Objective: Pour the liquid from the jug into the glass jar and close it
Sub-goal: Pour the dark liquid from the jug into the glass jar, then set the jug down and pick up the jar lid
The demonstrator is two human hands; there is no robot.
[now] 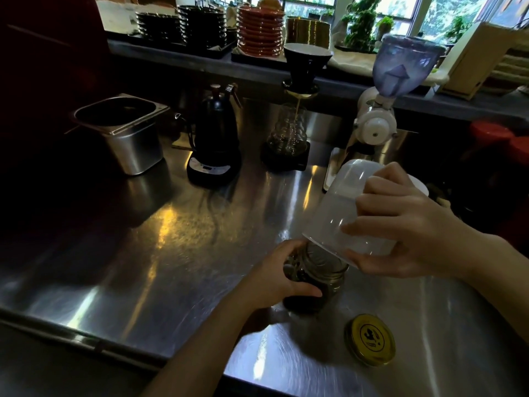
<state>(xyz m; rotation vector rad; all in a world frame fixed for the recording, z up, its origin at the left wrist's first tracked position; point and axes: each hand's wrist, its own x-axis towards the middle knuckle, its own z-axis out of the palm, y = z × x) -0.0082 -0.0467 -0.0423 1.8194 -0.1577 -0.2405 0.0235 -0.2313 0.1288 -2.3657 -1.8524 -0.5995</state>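
Observation:
A white translucent jug point(340, 202) is tipped steeply, almost upside down, with its mouth right over the open glass jar point(326, 270). My right hand point(400, 222) grips the jug by its handle side. The jar stands upright on the steel counter point(171, 253) and holds dark liquid. My left hand point(274, 276) wraps around the jar's left side. A yellow metal lid point(369, 339) lies flat on the counter to the jar's lower right, apart from it.
At the back stand a steel container point(126, 133), a black kettle on its base point(214, 138), a pour-over dripper over a glass carafe point(289, 130) and a white grinder point(380, 110). Stacked plates point(259, 30) fill the shelf. Dark red-lidded jars point(492, 156) sit right.

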